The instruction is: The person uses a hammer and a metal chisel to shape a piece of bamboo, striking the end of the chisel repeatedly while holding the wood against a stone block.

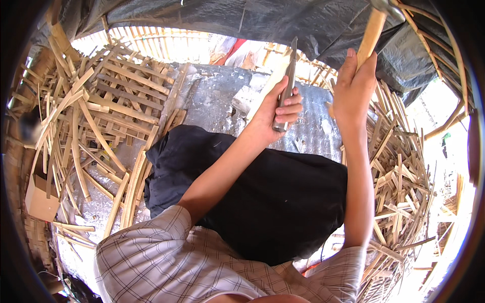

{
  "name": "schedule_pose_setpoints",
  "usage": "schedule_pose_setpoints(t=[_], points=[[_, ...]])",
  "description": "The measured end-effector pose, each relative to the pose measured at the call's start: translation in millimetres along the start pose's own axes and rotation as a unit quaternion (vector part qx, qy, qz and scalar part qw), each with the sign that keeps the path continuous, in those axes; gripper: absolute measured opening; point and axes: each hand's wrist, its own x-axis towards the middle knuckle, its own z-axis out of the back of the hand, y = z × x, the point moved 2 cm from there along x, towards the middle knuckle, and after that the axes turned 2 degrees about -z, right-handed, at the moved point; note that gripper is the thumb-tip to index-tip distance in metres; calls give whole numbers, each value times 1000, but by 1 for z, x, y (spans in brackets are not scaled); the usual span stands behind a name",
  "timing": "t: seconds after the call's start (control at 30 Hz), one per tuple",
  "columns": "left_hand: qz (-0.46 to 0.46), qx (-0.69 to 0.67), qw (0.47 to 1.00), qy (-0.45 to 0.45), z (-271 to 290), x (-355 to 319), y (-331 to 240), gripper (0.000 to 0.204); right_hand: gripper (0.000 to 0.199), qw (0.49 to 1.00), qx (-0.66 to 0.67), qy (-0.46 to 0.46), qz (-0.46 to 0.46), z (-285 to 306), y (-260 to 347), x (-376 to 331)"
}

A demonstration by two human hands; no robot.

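My left hand (275,107) is closed around a long, narrow metal chisel (292,63), held upright over the grey sheet with its tapered end pointing away from me. To the right, my raised right hand (355,93) grips a hammer (372,38) by its wooden handle. The metal head of the hammer is partly cut off by the top of the picture. Dark cloth (268,197) covers my lap beneath my left forearm. Neither tool touches the other.
A worn grey sheet (212,93) lies in front of me. Split bamboo strips (126,96) are piled and crisscrossed at left, with more loose strips (396,187) heaped at right. A cardboard box (41,198) stands far left. Black plastic sheeting (283,22) hangs at the back.
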Motion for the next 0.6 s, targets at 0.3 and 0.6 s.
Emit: schedule_pose_setpoints(t=[0.3, 0.6], points=[[-27, 7, 999, -15, -4, 0, -17, 35, 25, 994, -43, 88, -48, -15, -60, -2], [-17, -10, 1000, -9, -3, 9, -13, 34, 19, 978, -99, 154, 95, -64, -85, -11]])
